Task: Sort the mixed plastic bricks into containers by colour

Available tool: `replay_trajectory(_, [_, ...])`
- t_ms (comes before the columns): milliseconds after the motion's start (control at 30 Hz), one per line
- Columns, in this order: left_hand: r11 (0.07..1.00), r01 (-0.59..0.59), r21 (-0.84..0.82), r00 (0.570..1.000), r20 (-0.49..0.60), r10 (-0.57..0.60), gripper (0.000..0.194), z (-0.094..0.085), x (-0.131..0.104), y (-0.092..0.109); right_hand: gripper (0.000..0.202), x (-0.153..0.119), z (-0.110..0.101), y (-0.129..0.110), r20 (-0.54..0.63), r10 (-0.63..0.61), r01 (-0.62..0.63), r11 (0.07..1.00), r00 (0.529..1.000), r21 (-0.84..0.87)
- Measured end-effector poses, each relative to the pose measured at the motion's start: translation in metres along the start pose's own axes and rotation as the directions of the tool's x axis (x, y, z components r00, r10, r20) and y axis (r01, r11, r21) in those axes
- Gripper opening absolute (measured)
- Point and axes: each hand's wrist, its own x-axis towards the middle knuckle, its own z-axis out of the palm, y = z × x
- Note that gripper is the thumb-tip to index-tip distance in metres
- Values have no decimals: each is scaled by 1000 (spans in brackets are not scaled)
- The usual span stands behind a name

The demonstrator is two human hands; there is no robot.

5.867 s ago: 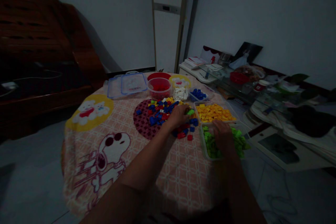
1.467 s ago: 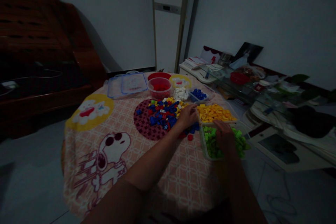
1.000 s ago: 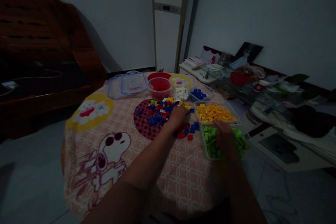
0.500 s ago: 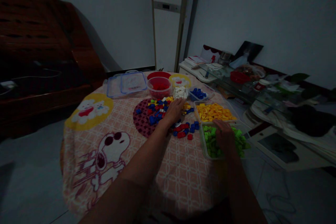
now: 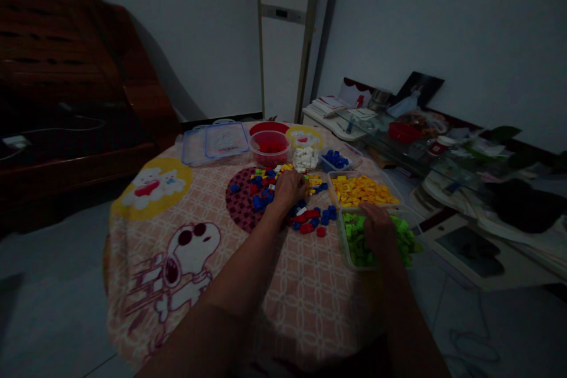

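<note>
My left hand (image 5: pixel 290 188) is over the mixed heap of toy building bricks (image 5: pixel 264 199) in blue, red, yellow and white. Its fingers are curled together, and a bit of green shows at the fingertips; what they pinch is too small to name. My right hand (image 5: pixel 376 218) rests above the clear box's green bricks (image 5: pixel 354 239), near the rim it shares with the box of yellow bricks (image 5: pixel 363 190). Its fingers are loosely stretched toward the left, with nothing visible in them. Several loose red bricks (image 5: pixel 306 228) lie between the hands.
Behind the heap stand a clear tub of red bricks (image 5: pixel 270 156), a pile of white bricks (image 5: pixel 305 157) and a box of blue bricks (image 5: pixel 335 159). Blue-edged clear lids (image 5: pixel 215 143) lie at the back left on the patterned tablecloth (image 5: pixel 305 295). A cluttered glass-topped stand (image 5: pixel 381 130) is to the right.
My left hand has drawn back slightly toward me, and its outstretched fingers have curled in over the heap. The right hand has stayed at the green box.
</note>
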Motion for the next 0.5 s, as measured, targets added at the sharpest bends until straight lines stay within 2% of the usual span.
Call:
replay_trajectory(67, [1000, 8, 1, 999, -35, -8, 19, 1, 0, -1, 45, 0, 0, 1, 8, -7, 7, 1000, 1000, 2])
replay_trajectory(133, [1000, -24, -12, 997, -78, 23, 32, 4, -1, -2, 45, 0, 1, 1, 8, -7, 7, 1000, 1000, 3])
replay_trajectory(200, [998, -58, -12, 996, -71, 57, 42, 8, -3, -1, 45, 0, 1, 1, 2, -5, 5, 1000, 1000, 2])
replay_trajectory(333, [998, -44, 40, 999, 14, 44, 44, 15, -4, 3, 43, 0, -1, 0, -7, -9, 9, 1000, 1000, -12])
replay_trajectory(500, [1000, 1, 26, 1000, 30, -2, 39, 14, -3, 7, 42, 1, -3, -3, -13, -18, 18, 1000, 1000, -5])
